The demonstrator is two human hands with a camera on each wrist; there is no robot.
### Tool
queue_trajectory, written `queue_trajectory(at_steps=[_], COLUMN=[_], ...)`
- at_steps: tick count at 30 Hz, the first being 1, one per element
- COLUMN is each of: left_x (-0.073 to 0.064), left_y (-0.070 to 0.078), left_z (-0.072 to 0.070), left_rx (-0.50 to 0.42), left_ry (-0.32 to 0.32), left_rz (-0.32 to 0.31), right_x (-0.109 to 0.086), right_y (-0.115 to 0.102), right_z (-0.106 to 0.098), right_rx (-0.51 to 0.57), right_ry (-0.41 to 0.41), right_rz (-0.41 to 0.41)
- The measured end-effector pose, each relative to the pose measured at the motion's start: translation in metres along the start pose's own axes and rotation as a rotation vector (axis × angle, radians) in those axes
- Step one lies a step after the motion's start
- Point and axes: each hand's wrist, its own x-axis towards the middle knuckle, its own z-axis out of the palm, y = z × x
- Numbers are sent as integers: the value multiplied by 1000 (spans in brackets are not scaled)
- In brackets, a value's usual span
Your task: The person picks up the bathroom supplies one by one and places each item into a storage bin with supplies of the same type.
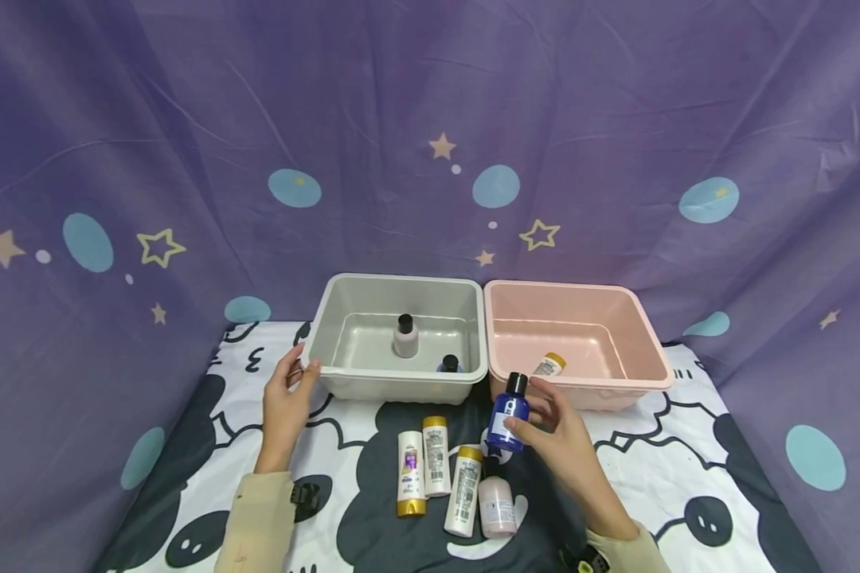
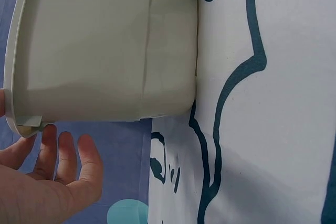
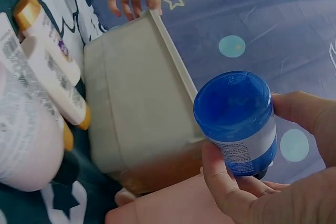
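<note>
My right hand [image 1: 562,446] grips a small blue bottle [image 1: 510,415] with a black cap and pale label, held up in front of the pink bin [image 1: 652,374]. In the right wrist view the blue bottle [image 3: 236,114] shows its base to the camera. My left hand [image 1: 287,402] holds the left rim of the grey bin [image 1: 394,386], and its fingers [image 2: 65,156] curl under the rim's corner. Inside the grey bin stand a pale pink bottle [image 1: 405,341] with a black cap and another black-capped bottle [image 1: 450,365], partly hidden. A gold-capped bottle [image 1: 549,365] leans inside the pink bin.
On the sheep-print cloth lie several white tubes with gold caps, among them a tube [image 1: 411,473] with its cap towards me. A pale pink bottle [image 1: 498,507] lies beside them. Behind the bins hangs a purple curtain [image 1: 387,103].
</note>
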Motion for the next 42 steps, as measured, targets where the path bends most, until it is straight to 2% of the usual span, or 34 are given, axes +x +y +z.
queue_trajectory(at_steps=[6,11,15,24,28,31,36,42], left_x=[1,1,2,2,1,1,-1,-1], left_y=[-1,-2,-1,-2,-2,-1,0,1], left_z=[0,1,2,2,1,2,1,1], left_rx=[4,6,4,8,6,-2,-14,-17], left_ry=[3,4,6,17,19,12,5,3], left_rz=[2,-1,-4,7,11,5,-12,-3], right_x=[15,32,48,88,110,129,159,189], right_y=[-12,-23,-35,-68,-81,-88,-95,-99], right_z=[1,4,8,24,36,46,61,80], right_rx=[-7,63,77,-65,-51,0,-8,1], right_ry=[-65,-107,-130,-195,-231,-256,-279,-314], right_rz=[-8,-69,-94,-125,-114,-83,-66,-16])
